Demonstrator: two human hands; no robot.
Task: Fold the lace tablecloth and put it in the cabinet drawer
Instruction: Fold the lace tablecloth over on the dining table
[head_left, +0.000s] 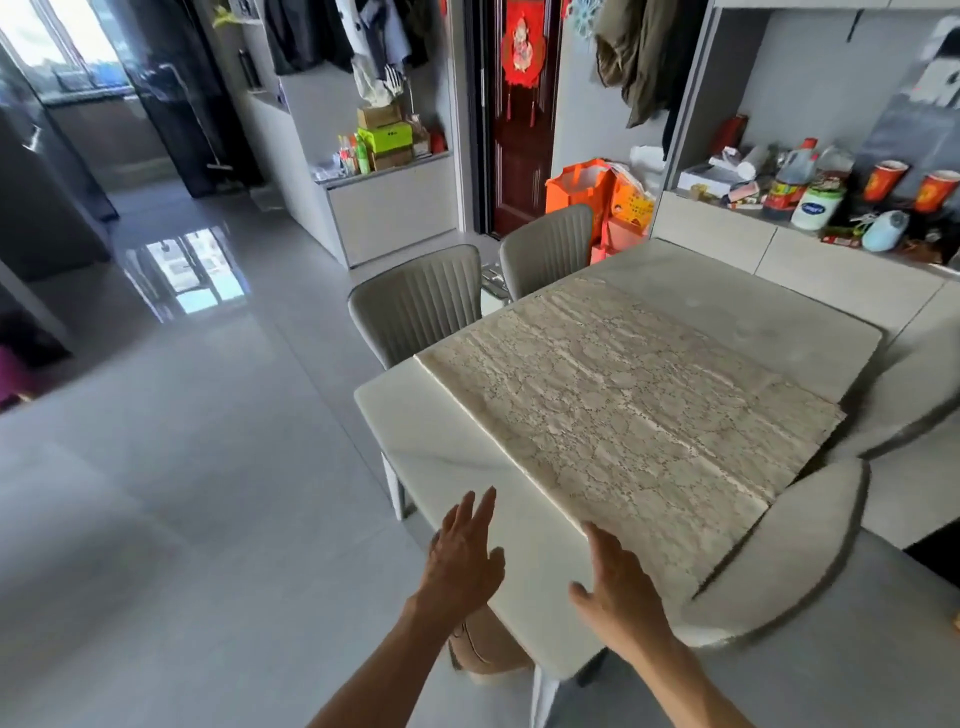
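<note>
Lace tablecloth (623, 410) flat on marble table (426, 441)

no legible text, green box (385, 136) and white jar (814, 208) labels too blurred

The tablecloth (623, 410) is cream lace, openwork and rough-textured, matt, with long fold creases across it. The counter (441, 441) under it looks like white marble-patterned stone, smooth with a soft sheen. The chairs (415, 306) have matt grey ribbed upholstery. The floor (182, 415) is large grey tiles, polished and glossy enough to mirror the window. The door (519, 171) is dark red-brown wood, slightly shiny.
</note>
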